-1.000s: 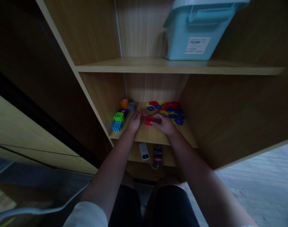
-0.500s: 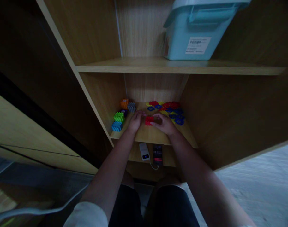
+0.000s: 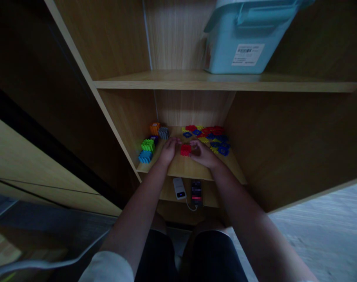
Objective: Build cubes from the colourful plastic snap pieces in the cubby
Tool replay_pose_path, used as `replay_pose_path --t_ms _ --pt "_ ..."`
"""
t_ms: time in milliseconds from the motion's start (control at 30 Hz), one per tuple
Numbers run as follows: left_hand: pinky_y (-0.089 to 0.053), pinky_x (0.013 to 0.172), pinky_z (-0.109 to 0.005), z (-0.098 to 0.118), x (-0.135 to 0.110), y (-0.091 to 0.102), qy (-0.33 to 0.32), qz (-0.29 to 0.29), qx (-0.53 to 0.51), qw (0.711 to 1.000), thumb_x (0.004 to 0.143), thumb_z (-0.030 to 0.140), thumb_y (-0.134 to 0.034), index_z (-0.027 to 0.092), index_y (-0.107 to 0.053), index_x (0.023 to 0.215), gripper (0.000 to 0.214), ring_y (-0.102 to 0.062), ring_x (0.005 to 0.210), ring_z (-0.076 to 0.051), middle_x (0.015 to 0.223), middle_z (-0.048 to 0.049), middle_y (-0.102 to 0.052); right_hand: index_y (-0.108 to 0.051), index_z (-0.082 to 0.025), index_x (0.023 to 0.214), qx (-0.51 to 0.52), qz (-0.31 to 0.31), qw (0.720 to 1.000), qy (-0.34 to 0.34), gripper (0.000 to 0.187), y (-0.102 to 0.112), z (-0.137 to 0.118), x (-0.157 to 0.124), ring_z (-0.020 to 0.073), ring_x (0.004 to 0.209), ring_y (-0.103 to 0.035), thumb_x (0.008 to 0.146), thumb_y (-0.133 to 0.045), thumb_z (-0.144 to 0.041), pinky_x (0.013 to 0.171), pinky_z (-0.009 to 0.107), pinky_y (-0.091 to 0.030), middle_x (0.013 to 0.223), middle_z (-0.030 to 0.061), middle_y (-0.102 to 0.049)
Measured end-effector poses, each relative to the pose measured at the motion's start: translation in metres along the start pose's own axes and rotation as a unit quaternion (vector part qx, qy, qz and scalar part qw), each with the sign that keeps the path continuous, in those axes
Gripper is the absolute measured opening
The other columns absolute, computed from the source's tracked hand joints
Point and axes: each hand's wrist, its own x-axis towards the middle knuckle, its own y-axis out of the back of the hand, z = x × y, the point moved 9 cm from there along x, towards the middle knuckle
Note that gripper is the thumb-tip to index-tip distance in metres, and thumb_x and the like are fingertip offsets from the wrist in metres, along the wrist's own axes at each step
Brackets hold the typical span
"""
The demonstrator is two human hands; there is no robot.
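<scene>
A small red block with notched edges, built from interlocking plastic pieces, rests on the middle shelf between my two hands. On its left is my left hand, fingers loosely stretched forward and holding nothing that I can see. My right hand is curved at the block's right side, thumb and fingers apart, very close to it; whether a fingertip touches it is hard to tell. Behind the right hand lie flat red, yellow and blue interlocking pieces in a loose spread.
Along the left wall stand finished-looking blocks: blue, green, grey and orange, with a dark purple one partly hidden. Below, a white power bank is cabled to a phone. A teal bin sits on the upper shelf.
My right thumb has drawn back slightly to the right from the red block's front. The left hand and the block look nearly unchanged; the view has shifted a little.
</scene>
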Motion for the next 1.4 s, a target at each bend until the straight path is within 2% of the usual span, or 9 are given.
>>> replay_pose_path --t_ms 233,400,567,667,767,1000,1133,1267,1400 --pt "-0.051 0.116 -0.043 -0.002 0.001 -0.001 0.010 -0.012 -0.014 1.000 0.109 0.039 -0.041 0.020 -0.070 0.104 0.036 -0.074 0.114 -0.023 0.111 -0.0106 -0.081 -0.060 -0.026 0.134 -0.009 0.004 1.000 -0.021 0.045 0.001 -0.001 -0.001 0.0261 0.113 -0.069 0.098 -0.066 -0.053 0.102 0.046 -0.055 0.128 0.0111 -0.072" --pt "-0.050 0.117 -0.045 -0.003 0.001 0.001 0.008 0.000 -0.009 1.000 0.110 0.041 -0.041 0.022 -0.072 0.104 0.037 -0.074 0.115 -0.025 0.109 -0.0088 -0.081 -0.066 -0.024 0.121 -0.101 0.063 0.993 -0.015 0.037 0.015 0.000 0.003 0.0275 0.120 -0.066 0.109 -0.043 -0.051 0.110 0.045 -0.050 0.124 0.0127 -0.073" --pt "-0.050 0.117 -0.044 -0.006 0.002 -0.001 0.011 -0.005 0.000 1.000 0.110 0.039 -0.041 0.022 -0.072 0.104 0.037 -0.075 0.112 -0.025 0.106 -0.0084 -0.081 -0.072 -0.017 0.117 -0.274 0.090 0.956 -0.062 0.047 0.022 0.007 0.007 0.0318 0.118 -0.063 0.111 -0.032 -0.041 0.112 0.046 -0.044 0.121 0.0172 -0.073" --pt "-0.051 0.116 -0.044 -0.006 0.002 -0.003 0.012 -0.008 0.001 1.000 0.109 0.039 -0.041 0.021 -0.072 0.104 0.036 -0.075 0.112 -0.025 0.107 -0.0085 -0.081 -0.071 -0.016 0.126 -0.350 0.079 0.926 -0.119 0.050 0.020 0.010 0.007 0.0353 0.123 -0.059 0.111 -0.033 -0.045 0.107 0.048 -0.044 0.134 0.0190 -0.068" --pt "-0.050 0.117 -0.043 -0.003 0.001 -0.005 0.007 -0.012 0.023 1.000 0.110 0.041 -0.040 0.022 -0.072 0.104 0.038 -0.075 0.113 -0.025 0.107 -0.0084 -0.081 -0.066 -0.014 0.139 -0.393 0.050 0.908 -0.133 0.055 0.011 0.007 0.008 0.0401 0.136 -0.051 0.110 -0.036 -0.049 0.109 0.054 -0.041 0.152 0.0223 -0.058" --pt "-0.050 0.116 -0.041 0.002 0.001 -0.002 -0.009 -0.003 0.036 0.999 0.110 0.038 -0.041 0.023 -0.071 0.098 0.036 -0.073 0.114 -0.023 0.111 -0.0079 -0.080 -0.062 -0.013 0.143 -0.395 0.093 0.906 -0.117 0.049 0.013 0.015 0.020 0.0401 0.142 -0.048 0.108 -0.036 -0.035 0.117 0.064 -0.037 0.156 0.0233 -0.056" --pt "-0.049 0.115 -0.042 0.003 0.000 -0.001 -0.012 0.006 0.043 0.999 0.110 0.039 -0.041 0.024 -0.071 0.095 0.037 -0.072 0.114 -0.024 0.110 -0.0082 -0.079 -0.060 -0.011 0.146 -0.366 0.114 0.911 -0.149 0.052 0.021 0.035 0.029 0.0427 0.150 -0.041 0.106 -0.039 -0.038 0.121 0.069 -0.031 0.157 0.0269 -0.054" --pt "-0.049 0.114 -0.042 0.005 -0.001 -0.001 -0.006 0.006 0.051 0.999 0.111 0.037 -0.042 0.024 -0.071 0.094 0.036 -0.072 0.112 -0.024 0.109 -0.0074 -0.079 -0.058 -0.006 0.148 -0.357 0.096 0.906 -0.203 0.061 0.025 0.056 0.037 0.0446 0.157 -0.032 0.106 -0.039 -0.047 0.124 0.070 -0.025 0.165 0.0298 -0.044" --pt "-0.051 0.114 -0.042 0.010 -0.003 0.000 -0.002 0.009 0.052 0.999 0.111 0.035 -0.042 0.023 -0.071 0.094 0.036 -0.071 0.113 -0.024 0.111 -0.0076 -0.079 -0.053 -0.007 0.153 -0.353 0.085 0.900 -0.240 0.073 0.028 0.071 0.043 0.0447 0.157 -0.031 0.106 -0.036 -0.060 0.125 0.069 -0.022 0.167 0.0311 -0.040"
